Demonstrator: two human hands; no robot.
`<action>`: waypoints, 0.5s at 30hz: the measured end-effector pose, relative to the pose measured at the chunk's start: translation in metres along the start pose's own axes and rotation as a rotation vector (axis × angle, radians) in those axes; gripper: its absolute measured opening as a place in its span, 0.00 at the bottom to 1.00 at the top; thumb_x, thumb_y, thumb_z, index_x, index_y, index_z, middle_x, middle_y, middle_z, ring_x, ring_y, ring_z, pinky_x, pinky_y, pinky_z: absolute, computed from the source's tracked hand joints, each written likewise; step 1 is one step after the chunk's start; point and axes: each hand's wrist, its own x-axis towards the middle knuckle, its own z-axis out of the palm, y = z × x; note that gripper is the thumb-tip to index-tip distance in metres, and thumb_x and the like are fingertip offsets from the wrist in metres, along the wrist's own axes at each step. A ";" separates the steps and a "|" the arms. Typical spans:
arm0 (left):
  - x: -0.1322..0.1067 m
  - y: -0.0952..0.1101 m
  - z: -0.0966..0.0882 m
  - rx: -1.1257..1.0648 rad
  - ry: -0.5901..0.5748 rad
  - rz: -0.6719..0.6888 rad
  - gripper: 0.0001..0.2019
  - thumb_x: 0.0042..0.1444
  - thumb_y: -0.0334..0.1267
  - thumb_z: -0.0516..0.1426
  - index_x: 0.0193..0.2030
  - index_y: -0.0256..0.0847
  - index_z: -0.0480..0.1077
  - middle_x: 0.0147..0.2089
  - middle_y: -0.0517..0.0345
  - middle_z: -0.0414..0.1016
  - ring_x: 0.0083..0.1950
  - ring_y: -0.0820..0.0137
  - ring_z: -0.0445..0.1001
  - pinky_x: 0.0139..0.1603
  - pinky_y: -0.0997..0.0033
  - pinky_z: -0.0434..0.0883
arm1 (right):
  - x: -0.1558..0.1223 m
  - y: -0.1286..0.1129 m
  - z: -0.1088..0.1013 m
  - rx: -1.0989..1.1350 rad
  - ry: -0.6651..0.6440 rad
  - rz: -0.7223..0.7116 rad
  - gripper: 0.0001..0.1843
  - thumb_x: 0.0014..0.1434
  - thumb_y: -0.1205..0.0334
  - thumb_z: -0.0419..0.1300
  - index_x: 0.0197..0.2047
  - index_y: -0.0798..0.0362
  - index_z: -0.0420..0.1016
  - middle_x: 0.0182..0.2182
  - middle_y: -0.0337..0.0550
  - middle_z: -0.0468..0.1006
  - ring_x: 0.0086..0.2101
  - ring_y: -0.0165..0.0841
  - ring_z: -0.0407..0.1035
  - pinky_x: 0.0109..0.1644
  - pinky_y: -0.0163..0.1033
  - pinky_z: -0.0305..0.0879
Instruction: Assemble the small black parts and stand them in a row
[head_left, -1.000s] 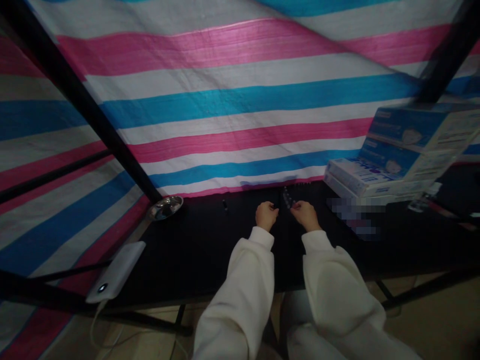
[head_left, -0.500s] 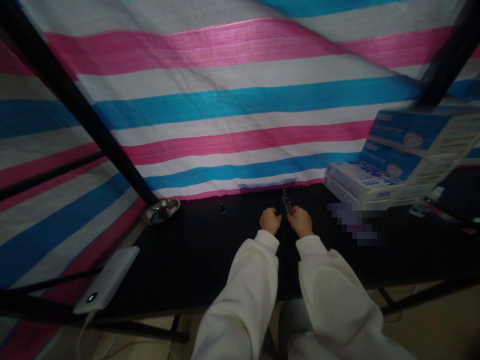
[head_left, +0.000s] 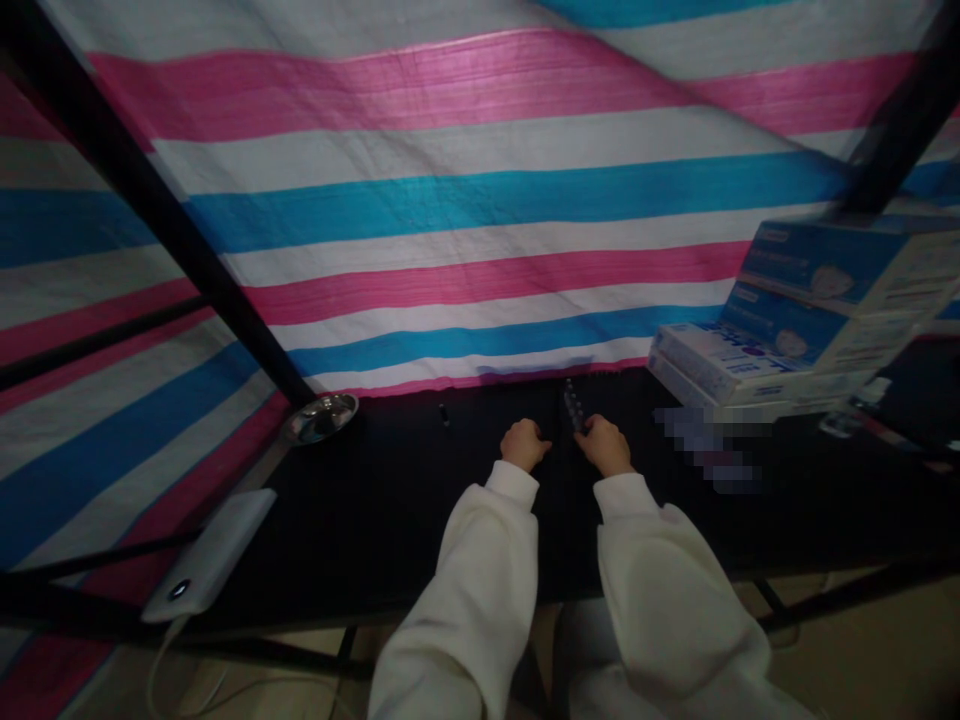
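A narrow dark beaded strip (head_left: 574, 405) lies pointing straight ahead.

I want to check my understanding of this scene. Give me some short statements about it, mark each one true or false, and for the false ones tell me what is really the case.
1. The right hand is the hand closest to the narrow dark strip. True.
2. The left hand holds the metal dish. False: the dish sits far to the left, apart from both hands.
3. A white power bank lies near the left edge of the black table. True.
4. The face-mask boxes are at the left of the table. False: they are stacked at the right.
5. A pink, blue and white striped tarpaulin hangs behind the table. True.
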 end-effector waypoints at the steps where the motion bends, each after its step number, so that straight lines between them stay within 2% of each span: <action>1: -0.001 -0.008 -0.007 -0.015 -0.035 -0.009 0.16 0.38 0.44 0.60 0.35 0.40 0.71 0.39 0.49 0.73 0.40 0.64 0.71 0.38 0.70 0.65 | -0.001 0.000 -0.003 0.006 0.005 0.000 0.19 0.50 0.54 0.54 0.44 0.54 0.67 0.39 0.51 0.72 0.41 0.40 0.68 0.38 0.38 0.60; 4: -0.004 -0.039 -0.033 -0.123 -0.179 -0.074 0.13 0.40 0.44 0.59 0.32 0.39 0.71 0.25 0.55 0.74 0.26 0.71 0.72 0.31 0.73 0.65 | -0.006 -0.001 -0.013 0.021 0.026 -0.001 0.17 0.51 0.53 0.53 0.42 0.53 0.68 0.37 0.50 0.73 0.39 0.39 0.68 0.37 0.38 0.60; 6: -0.006 -0.063 -0.052 -0.167 -0.183 -0.139 0.12 0.40 0.45 0.58 0.29 0.39 0.71 0.21 0.57 0.72 0.21 0.73 0.69 0.28 0.74 0.64 | -0.010 -0.003 -0.020 0.033 0.039 -0.028 0.16 0.52 0.53 0.52 0.40 0.53 0.69 0.36 0.50 0.74 0.38 0.38 0.69 0.37 0.38 0.60; 10: -0.006 -0.109 -0.085 -0.142 -0.069 -0.302 0.12 0.42 0.46 0.58 0.28 0.38 0.70 0.21 0.57 0.72 0.20 0.73 0.69 0.27 0.74 0.63 | -0.019 -0.011 -0.031 0.070 0.077 -0.110 0.14 0.52 0.53 0.52 0.38 0.52 0.70 0.33 0.47 0.75 0.37 0.37 0.69 0.35 0.36 0.59; 12: -0.003 -0.124 -0.094 -0.120 0.037 -0.381 0.17 0.42 0.48 0.57 0.35 0.38 0.69 0.23 0.56 0.73 0.21 0.72 0.70 0.28 0.73 0.63 | -0.023 -0.017 -0.034 0.097 0.093 -0.153 0.13 0.52 0.54 0.52 0.37 0.52 0.70 0.32 0.45 0.75 0.36 0.36 0.69 0.35 0.36 0.59; 15: 0.003 -0.132 -0.097 -0.139 0.216 -0.388 0.31 0.41 0.52 0.57 0.50 0.37 0.60 0.34 0.51 0.74 0.25 0.71 0.71 0.30 0.72 0.64 | -0.029 -0.027 -0.035 0.145 0.097 -0.213 0.12 0.52 0.54 0.52 0.36 0.51 0.70 0.30 0.43 0.75 0.34 0.35 0.69 0.34 0.35 0.59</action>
